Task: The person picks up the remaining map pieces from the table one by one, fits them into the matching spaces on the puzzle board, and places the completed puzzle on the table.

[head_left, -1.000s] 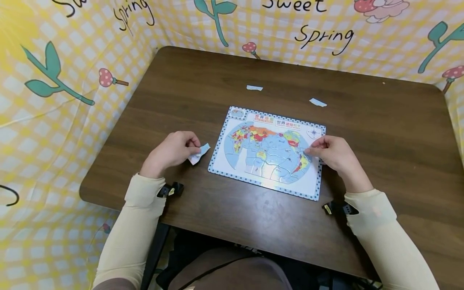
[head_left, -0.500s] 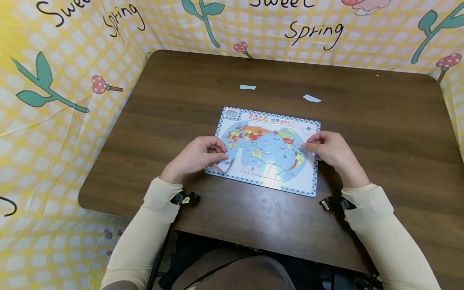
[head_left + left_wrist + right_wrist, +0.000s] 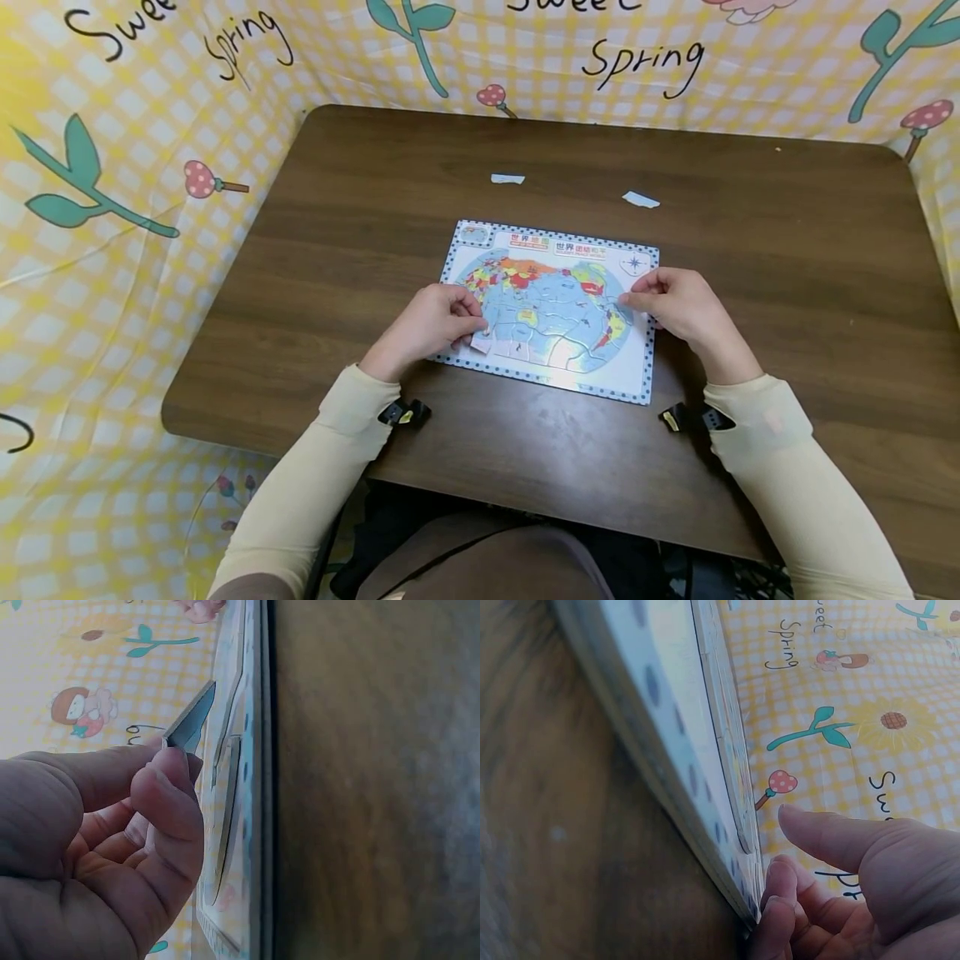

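Currently, left hand (image 3: 431, 326) pinches a puzzle piece (image 3: 193, 720); right hand (image 3: 681, 311), thumb spread, overlaps the board's right edge (image 3: 647, 368), table (image 3: 802, 267) beyond.

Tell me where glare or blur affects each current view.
Head view: a bright glare patch on the lower part of the puzzle board, a softer sheen on the table nearer the person; left wrist view: table blurred, patterned cloth pale and hazy; right wrist view: table dark and out of focus, the board's nearest edge soft too.

Hands (image 3: 425, 327) (image 3: 686, 321) flank the puzzle (image 3: 551, 308), leaving passage between them.
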A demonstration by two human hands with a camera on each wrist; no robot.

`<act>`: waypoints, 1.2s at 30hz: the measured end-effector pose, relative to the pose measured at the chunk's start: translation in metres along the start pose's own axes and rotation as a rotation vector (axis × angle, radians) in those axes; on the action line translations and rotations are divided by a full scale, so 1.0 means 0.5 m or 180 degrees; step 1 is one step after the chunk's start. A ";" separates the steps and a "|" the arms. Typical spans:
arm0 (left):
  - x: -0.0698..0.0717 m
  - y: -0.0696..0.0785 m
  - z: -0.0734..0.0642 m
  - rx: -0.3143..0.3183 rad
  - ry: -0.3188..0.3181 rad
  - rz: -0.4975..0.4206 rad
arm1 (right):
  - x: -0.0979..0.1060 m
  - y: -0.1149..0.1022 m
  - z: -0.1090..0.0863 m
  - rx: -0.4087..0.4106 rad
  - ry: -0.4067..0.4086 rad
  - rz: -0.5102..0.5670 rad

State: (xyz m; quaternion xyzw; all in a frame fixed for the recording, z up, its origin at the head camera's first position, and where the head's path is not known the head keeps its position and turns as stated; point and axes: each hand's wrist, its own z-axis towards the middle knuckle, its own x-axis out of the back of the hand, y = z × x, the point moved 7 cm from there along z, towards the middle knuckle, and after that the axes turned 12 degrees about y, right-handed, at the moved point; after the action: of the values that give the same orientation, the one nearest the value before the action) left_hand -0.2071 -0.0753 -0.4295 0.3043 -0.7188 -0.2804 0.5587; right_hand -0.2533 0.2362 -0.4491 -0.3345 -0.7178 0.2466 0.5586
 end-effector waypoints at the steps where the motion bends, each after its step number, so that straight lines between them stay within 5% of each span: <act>1: -0.001 0.000 0.001 0.0020 -0.0009 0.0018 | 0.000 0.000 0.001 -0.0003 -0.0001 0.0004; 22: -0.021 -0.009 0.003 0.0344 -0.0252 -0.0086 | -0.002 0.003 0.003 -0.0017 -0.0003 0.0018; 36: -0.022 -0.003 0.012 0.0213 -0.0255 0.0262 | -0.001 0.001 0.002 -0.0028 -0.0007 0.0002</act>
State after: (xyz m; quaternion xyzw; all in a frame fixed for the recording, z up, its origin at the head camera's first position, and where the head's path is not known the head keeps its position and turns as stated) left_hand -0.2105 -0.0676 -0.4388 0.2815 -0.7615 -0.2450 0.5300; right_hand -0.2543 0.2362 -0.4497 -0.3369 -0.7193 0.2440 0.5563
